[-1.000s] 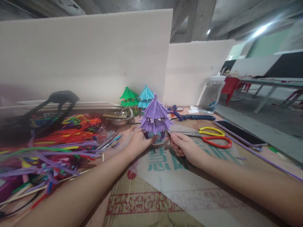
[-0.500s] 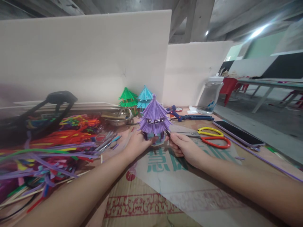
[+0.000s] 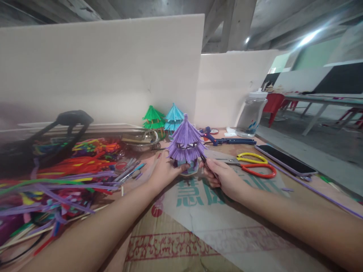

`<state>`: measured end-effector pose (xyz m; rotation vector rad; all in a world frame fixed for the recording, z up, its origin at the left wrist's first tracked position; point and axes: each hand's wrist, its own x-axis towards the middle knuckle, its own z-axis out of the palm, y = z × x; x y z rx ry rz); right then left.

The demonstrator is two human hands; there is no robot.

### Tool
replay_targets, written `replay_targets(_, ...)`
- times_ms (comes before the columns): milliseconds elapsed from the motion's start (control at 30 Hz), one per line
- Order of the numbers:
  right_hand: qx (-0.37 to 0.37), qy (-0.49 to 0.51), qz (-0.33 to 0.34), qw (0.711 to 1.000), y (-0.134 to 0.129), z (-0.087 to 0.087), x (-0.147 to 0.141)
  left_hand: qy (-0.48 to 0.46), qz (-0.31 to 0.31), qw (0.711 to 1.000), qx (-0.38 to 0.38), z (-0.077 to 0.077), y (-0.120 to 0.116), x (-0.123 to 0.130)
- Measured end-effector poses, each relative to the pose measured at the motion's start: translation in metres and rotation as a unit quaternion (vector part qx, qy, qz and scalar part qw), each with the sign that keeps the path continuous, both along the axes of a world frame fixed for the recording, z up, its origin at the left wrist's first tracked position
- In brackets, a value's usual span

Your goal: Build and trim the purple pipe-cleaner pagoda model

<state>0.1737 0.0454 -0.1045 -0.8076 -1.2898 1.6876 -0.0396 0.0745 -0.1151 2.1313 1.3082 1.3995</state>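
On the desk (image 3: 149,156), toward its far edge, the purple pagoda (image 3: 186,132) is standing upright, the left hand's (image 3: 164,170) fingers clasping its base, the right hand's (image 3: 221,173) fingers pinching a slim dark tool (image 3: 204,159) beside it.

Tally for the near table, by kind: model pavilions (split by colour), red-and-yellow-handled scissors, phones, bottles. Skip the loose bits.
Purple pavilion: 1
Green pavilion: 1
Blue pavilion: 1
Scissors: 1
Phone: 1
Bottle: 1
Total: 6
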Motion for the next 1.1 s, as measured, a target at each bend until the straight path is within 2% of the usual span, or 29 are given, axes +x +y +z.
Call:
replay_targets(200, 0.004, -0.007, -0.008, 1.0, 0.0012, -0.0027, -0.0003, -0.017, -0.07, 0.997, -0.023, 0.0033, -0.0009, 0.0029)
replay_targets(400, 0.016, -0.018, -0.005, 1.0, 0.0004, -0.0022, -0.0016, 0.018, -0.03, 0.999, -0.012, 0.0014, -0.0008, 0.0023)
replay_targets(533, 0.022, -0.021, -0.005, 1.0, 0.0001, -0.0023, -0.0017, 0.048, -0.026, 0.998, -0.018, 0.0017, -0.0016, 0.0006)
replay_targets(700, 0.041, -0.022, 0.002, 0.999, 0.0009, -0.0031, -0.0006, 0.074, -0.012, 0.997, 0.014, 0.0023, -0.0023, 0.0007)
replay_targets(1100, 0.034, -0.037, -0.013, 0.999, -0.0018, -0.0019, -0.0017, 0.076, 0.026, 0.997, 0.013, 0.003, -0.0048, 0.0003)
